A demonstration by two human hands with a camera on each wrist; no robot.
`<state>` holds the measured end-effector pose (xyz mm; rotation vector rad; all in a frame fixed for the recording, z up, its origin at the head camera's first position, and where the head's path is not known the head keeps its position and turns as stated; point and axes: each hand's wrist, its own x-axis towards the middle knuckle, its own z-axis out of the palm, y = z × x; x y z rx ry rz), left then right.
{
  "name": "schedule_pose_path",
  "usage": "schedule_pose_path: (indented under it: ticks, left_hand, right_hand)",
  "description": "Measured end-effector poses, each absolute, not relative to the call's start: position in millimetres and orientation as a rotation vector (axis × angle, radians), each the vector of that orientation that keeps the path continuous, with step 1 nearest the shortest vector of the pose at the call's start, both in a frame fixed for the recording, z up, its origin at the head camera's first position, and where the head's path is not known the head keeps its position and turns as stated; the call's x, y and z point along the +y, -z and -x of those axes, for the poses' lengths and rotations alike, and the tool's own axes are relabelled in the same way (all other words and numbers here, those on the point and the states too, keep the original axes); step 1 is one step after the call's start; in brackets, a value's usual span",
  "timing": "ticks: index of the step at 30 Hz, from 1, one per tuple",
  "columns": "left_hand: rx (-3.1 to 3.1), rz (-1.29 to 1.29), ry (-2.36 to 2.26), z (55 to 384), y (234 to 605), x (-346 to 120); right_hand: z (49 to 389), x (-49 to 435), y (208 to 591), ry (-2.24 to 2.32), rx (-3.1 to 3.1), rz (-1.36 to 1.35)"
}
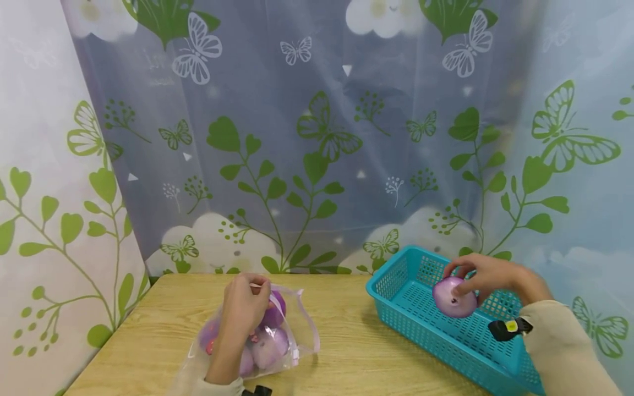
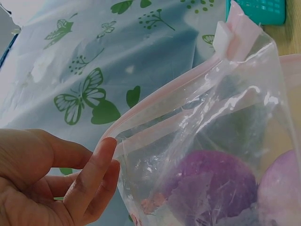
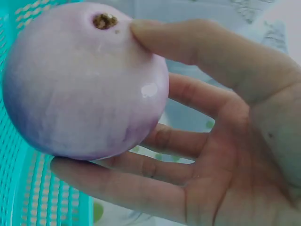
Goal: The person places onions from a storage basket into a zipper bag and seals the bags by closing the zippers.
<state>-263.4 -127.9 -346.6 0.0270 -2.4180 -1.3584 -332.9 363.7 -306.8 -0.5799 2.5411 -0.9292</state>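
My right hand [image 1: 487, 278] holds a purple onion [image 1: 454, 297] above the blue basket [image 1: 421, 335]. In the right wrist view, the thumb and curled fingers grip the onion [image 3: 84, 84], its brown root end at the top. At the left, my left hand [image 1: 245, 305] pinches the rim of a clear zip bag [image 1: 307, 324]. Several purple onions [image 1: 269, 347] lie inside the bag. The left wrist view shows the thumb and fingers on the bag's pink zip edge, with the white slider [image 2: 222, 40] at the far corner. My forearm partly hides the bag in the head view.
The basket stands at the right of a wooden table [image 1: 342, 330], its perforated floor visible. A patterned curtain [image 1: 297, 192] with leaves and butterflies hangs behind and beside the table. A small black device [image 1: 509, 329] sits at the right wrist.
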Motion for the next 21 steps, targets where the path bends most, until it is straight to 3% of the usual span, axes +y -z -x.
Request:
schedule_pose_path:
  ticks: [21]
  left_hand:
    - [-2.415, -0.025, 1.389, 263, 347, -127]
  right_hand:
    - [333, 283, 297, 1.008, 2.58, 0.819]
